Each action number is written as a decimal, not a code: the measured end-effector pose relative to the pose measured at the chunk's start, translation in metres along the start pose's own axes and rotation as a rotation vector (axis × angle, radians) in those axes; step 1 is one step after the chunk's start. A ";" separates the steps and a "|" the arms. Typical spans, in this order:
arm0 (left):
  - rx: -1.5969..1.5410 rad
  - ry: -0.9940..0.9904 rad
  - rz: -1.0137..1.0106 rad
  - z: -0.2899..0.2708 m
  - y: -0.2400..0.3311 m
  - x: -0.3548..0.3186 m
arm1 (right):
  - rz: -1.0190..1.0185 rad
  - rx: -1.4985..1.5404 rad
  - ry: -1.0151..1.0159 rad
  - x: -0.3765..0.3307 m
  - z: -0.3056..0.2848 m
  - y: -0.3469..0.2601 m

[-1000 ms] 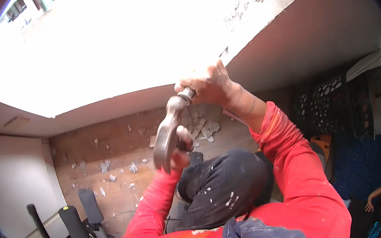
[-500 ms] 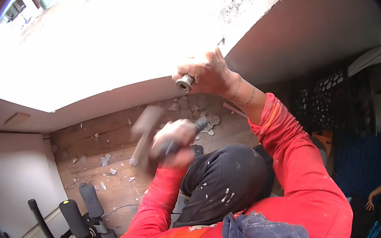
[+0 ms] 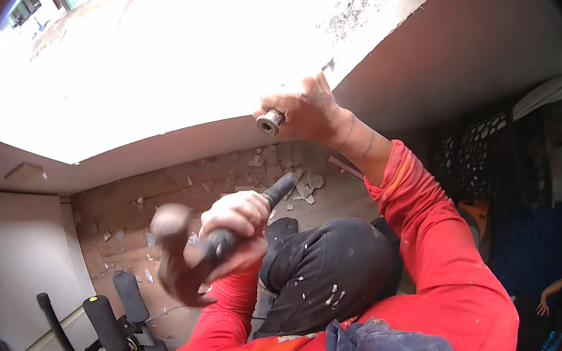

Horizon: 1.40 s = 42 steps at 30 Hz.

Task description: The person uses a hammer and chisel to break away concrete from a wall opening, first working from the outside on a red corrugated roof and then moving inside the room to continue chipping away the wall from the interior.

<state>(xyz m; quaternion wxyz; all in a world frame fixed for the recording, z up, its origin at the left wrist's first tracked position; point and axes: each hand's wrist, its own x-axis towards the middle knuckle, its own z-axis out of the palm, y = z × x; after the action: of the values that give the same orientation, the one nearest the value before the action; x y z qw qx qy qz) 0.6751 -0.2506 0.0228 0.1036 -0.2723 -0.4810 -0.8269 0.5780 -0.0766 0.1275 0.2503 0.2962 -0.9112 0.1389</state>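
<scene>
Our left hand [image 3: 238, 218] grips a black-handled, curved steel hammer [image 3: 189, 267], clear of the round metal rod [image 3: 270, 121] clenched in our right hand [image 3: 305, 111] beside the white ledge [image 3: 188, 75]. Broken grey chips [image 3: 306, 184] already litter the brown wooden floor [image 3: 167, 191]; glare hides how much remains.

Hammer [image 3: 219, 243] in left grip [image 3: 238, 213], left of rod [image 3: 269, 123] in right grip [image 3: 310, 111]; rubble [image 3: 307, 185] on floor [image 3: 169, 195].

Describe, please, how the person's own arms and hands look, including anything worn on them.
The left hand and right hand are bare, with no gloves. The left sleeve is red and reaches near the wrist; the right sleeve, also red, is bunched up the forearm, with an orange band near its cuff. Thin lines cross the right wrist.
</scene>
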 end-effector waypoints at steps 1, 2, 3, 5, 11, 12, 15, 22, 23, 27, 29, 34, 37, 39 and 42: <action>0.123 -0.060 0.068 -0.005 0.000 -0.002 | 0.025 -0.007 -0.031 -0.003 0.002 0.001; 0.044 -0.045 -0.148 -0.006 -0.008 -0.005 | 0.032 -0.047 -0.071 -0.005 0.002 0.007; -0.044 -0.008 -0.389 -0.007 -0.012 -0.012 | 0.030 -0.067 -0.069 -0.006 0.005 0.010; -0.135 0.125 -0.472 -0.007 -0.006 -0.012 | 0.022 -0.095 -0.027 -0.011 0.015 0.011; -0.030 0.021 -0.363 -0.007 -0.026 -0.014 | 0.019 -0.070 -0.027 -0.009 0.019 0.020; -0.136 0.053 -0.560 -0.009 -0.037 -0.022 | 0.007 -0.088 -0.044 -0.006 0.019 0.019; -0.252 0.203 -0.297 -0.003 -0.010 -0.013 | 0.067 -0.107 -0.133 -0.007 0.019 0.020; -0.188 0.284 -0.397 -0.012 0.010 0.001 | 0.114 -0.100 -0.089 -0.007 0.015 0.008; -0.184 0.277 -0.377 -0.011 0.008 0.002 | 0.131 -0.100 -0.105 -0.010 0.018 0.007; -0.312 0.242 -0.272 -0.011 0.016 0.004 | 0.170 -0.114 -0.117 -0.009 0.024 0.011; -0.439 0.269 -0.021 -0.007 0.019 0.010 | 0.181 -0.102 -0.107 -0.007 0.023 0.013; -0.355 0.151 -0.376 -0.009 -0.038 -0.008 | 0.201 -0.081 -0.138 0.004 0.025 0.006; -0.485 0.218 -0.181 -0.012 -0.006 0.011 | 0.223 -0.092 -0.090 -0.003 0.033 0.015; -0.556 0.225 -0.038 -0.010 -0.007 0.016 | 0.246 -0.098 -0.178 0.000 0.032 0.009; -0.563 0.237 -0.551 0.004 -0.044 -0.002 | 0.245 -0.067 -0.171 0.003 0.032 0.010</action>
<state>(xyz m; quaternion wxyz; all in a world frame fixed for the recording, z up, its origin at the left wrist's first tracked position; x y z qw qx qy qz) 0.6590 -0.2247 -0.0088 -0.1458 -0.0541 -0.2757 -0.9486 0.5574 -0.0835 0.1012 0.1626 0.1851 -0.9627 0.1123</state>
